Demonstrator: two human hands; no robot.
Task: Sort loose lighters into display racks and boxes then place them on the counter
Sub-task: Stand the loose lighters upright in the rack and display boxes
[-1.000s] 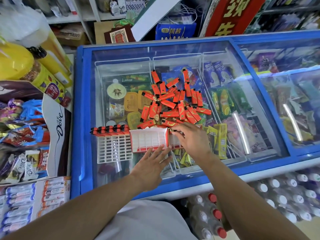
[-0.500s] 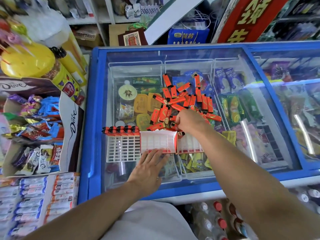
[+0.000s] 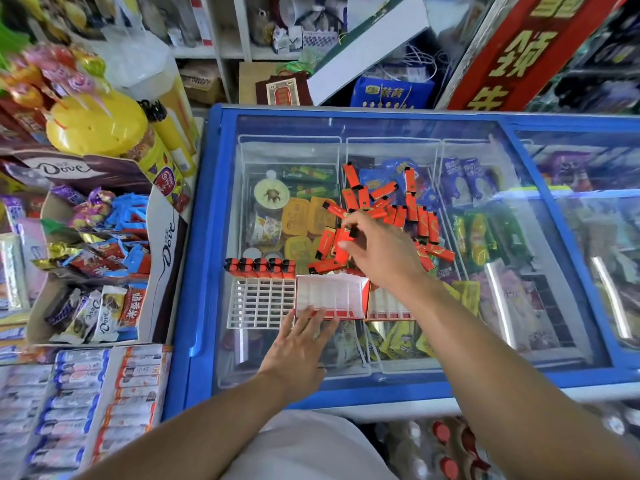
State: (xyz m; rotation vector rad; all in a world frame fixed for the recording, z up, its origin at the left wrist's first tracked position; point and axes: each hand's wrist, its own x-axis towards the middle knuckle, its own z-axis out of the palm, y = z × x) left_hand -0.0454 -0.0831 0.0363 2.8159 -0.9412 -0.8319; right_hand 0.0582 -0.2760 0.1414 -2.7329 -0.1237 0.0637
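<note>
Right hand (image 3: pixel 382 252) pinches one red lighter (image 3: pixel 346 233), long axis roughly upright, black cap up; left hand (image 3: pixel 298 344) flat, fingers against red box (image 3: pixel 330 297).

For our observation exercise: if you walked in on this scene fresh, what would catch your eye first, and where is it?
A bright heap of orange-red lighters sprawls on the glass lid of the blue freezer. The right hand pinches one lighter from the pile, while the left hand rests flat against the red-and-white box. Left of it, a white rack holds one row of lighters.
</note>
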